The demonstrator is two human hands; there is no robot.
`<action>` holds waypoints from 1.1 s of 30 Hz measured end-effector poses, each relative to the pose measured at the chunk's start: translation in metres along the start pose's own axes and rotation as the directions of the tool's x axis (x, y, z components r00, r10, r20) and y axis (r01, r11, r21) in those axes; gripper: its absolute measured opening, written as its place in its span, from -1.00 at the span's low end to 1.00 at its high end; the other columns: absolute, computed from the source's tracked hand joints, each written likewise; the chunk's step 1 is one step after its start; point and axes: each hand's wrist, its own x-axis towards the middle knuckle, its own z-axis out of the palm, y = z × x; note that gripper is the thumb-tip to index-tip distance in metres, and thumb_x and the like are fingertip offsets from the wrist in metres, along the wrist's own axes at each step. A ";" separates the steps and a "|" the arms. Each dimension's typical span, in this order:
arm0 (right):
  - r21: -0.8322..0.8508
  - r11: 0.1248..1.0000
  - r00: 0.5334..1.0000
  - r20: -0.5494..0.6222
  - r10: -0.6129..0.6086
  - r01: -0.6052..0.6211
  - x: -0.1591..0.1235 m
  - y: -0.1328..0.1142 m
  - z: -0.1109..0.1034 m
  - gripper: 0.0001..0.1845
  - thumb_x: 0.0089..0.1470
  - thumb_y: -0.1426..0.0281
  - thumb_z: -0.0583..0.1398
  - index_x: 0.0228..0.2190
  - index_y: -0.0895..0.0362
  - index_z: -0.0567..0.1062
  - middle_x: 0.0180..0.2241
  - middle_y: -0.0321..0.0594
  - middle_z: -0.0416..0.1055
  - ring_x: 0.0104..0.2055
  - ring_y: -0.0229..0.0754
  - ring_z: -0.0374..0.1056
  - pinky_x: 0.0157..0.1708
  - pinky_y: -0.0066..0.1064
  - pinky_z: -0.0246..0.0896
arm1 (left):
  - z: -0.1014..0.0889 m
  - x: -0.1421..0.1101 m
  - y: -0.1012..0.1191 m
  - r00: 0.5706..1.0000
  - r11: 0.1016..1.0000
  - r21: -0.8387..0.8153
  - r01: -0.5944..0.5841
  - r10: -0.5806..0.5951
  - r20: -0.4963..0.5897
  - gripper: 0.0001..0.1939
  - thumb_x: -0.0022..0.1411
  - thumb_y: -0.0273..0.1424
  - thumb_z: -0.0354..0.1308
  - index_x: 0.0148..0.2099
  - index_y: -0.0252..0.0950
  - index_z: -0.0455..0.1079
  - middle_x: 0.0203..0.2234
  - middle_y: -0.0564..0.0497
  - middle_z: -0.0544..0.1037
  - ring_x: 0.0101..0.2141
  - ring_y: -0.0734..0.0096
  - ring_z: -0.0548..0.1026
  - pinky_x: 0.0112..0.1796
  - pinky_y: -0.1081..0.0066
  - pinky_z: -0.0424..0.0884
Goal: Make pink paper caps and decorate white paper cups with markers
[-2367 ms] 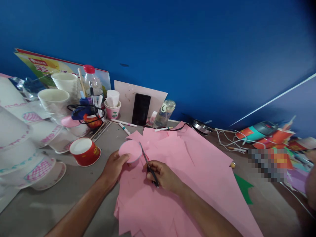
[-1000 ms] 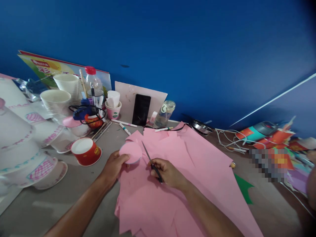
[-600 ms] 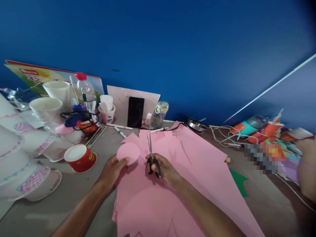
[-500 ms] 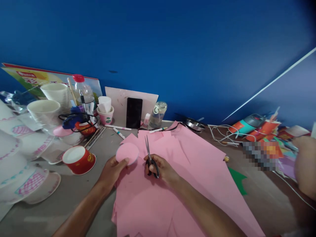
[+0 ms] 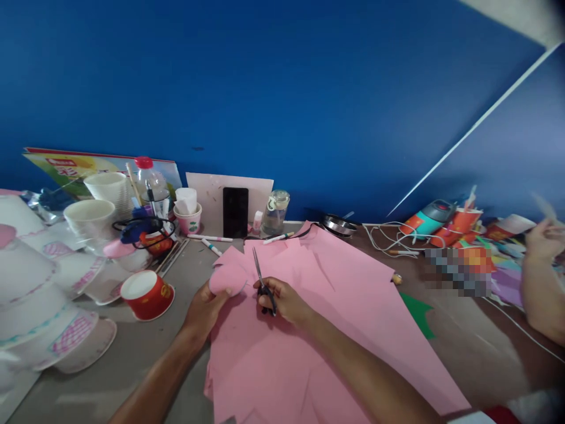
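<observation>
A round piece of pink paper (image 5: 228,278) is pinched in my left hand (image 5: 206,307), thumb on top and fingers behind it. My right hand (image 5: 282,300) grips black-handled scissors (image 5: 259,272), their narrow metal blades pointing up and away from me. The blades look nearly closed and stand just right of the paper circle, apart from it. Beneath both hands lie large sheets of pink paper (image 5: 353,330), overlapping, with cut pieces on top.
Decorated white paper bowls (image 5: 30,271) and a red paper cup (image 5: 148,295) stand left. A phone (image 5: 235,212), a glass jar (image 5: 276,213) and markers (image 5: 212,247) line the back. At right are cables (image 5: 379,241), a teal bottle (image 5: 427,219) and another person's hand (image 5: 545,241).
The view has shifted slightly. The paper circle has tilted in my left hand, and the scissors remain in my right. The other person's hand at right has come further into view, holding something pale.
</observation>
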 end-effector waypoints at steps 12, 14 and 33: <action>-0.113 0.985 0.991 -0.012 -0.130 0.128 0.006 0.001 0.021 -0.64 -0.13 0.30 0.32 -0.27 0.13 0.37 -0.59 -0.48 0.21 -0.57 -0.39 0.14 -0.55 -0.51 0.03 | 0.002 0.000 0.002 0.997 0.935 -0.346 0.072 -0.075 0.002 -0.65 -0.18 -0.38 0.43 -0.27 -0.34 0.49 -0.47 0.04 0.61 -0.45 0.40 0.54 -0.35 0.45 0.44; -0.123 0.983 0.989 -0.023 -0.143 0.139 0.009 0.004 0.027 -0.64 -0.12 0.32 0.31 -0.25 0.12 0.37 -0.55 -0.44 0.25 -0.55 -0.36 0.17 -0.54 -0.50 0.08 | 0.001 0.002 0.001 0.998 0.923 -0.380 0.059 -0.066 -0.004 -0.71 -0.17 -0.38 0.43 -0.35 -0.34 0.47 -0.54 0.08 0.58 -0.52 0.46 0.51 -0.40 0.48 0.44; -0.372 0.891 0.964 0.047 -0.262 0.260 0.014 0.024 0.028 -0.80 0.05 0.42 0.17 -0.21 0.10 0.41 -0.53 -0.35 0.35 -0.56 -0.33 0.23 -0.56 -0.51 0.15 | -0.005 0.010 0.003 0.984 0.834 -0.544 0.091 -0.159 -0.079 -0.82 -0.15 -0.61 0.36 -0.48 -0.36 0.42 -0.61 0.01 0.58 -0.54 0.41 0.54 -0.40 0.41 0.54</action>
